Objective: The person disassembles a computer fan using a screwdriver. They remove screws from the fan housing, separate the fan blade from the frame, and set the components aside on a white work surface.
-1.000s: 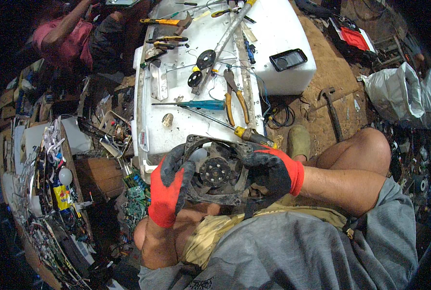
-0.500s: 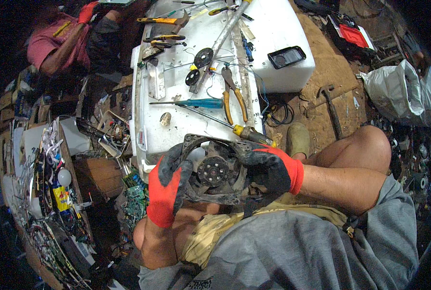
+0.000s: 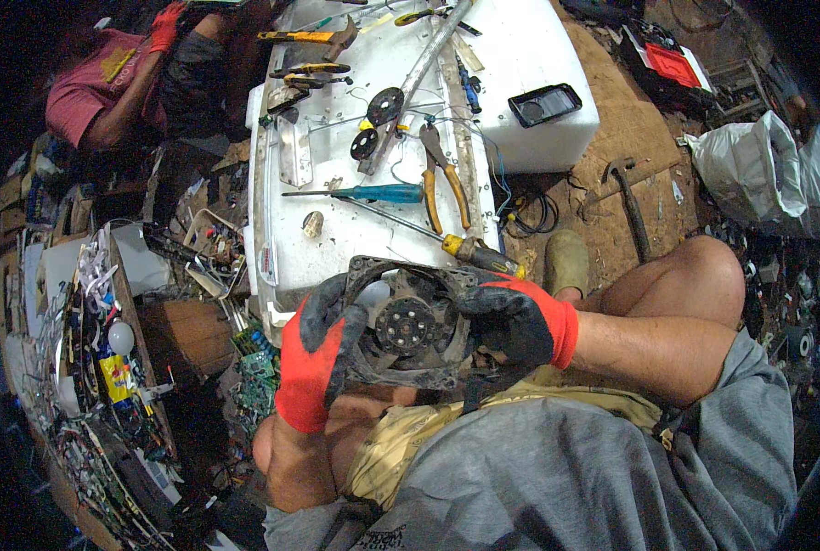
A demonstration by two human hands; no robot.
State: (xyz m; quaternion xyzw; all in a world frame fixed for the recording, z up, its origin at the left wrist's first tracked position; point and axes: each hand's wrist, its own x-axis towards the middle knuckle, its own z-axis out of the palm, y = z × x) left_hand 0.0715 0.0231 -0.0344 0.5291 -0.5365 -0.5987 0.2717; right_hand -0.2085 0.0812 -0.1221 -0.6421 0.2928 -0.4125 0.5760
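Note:
A dirty black cooling fan with a square frame and a round hub is held over my lap, at the near end of the white work surface. My left hand, in a red and black glove, grips its left side. On its upper right edge my right hand is closed, gloved the same way. Just beyond the fan lie a yellow-and-black-handled screwdriver, a blue screwdriver and pliers with yellow handles.
A claw hammer and a metal bar lie farther back. A black device rests on a white foam block. Another hammer is on the floor at right, near a white sack. Electronic scrap fills the left. A co-worker sits at far left.
My hands and the fan stay almost in place. The co-worker at far left has shifted slightly.

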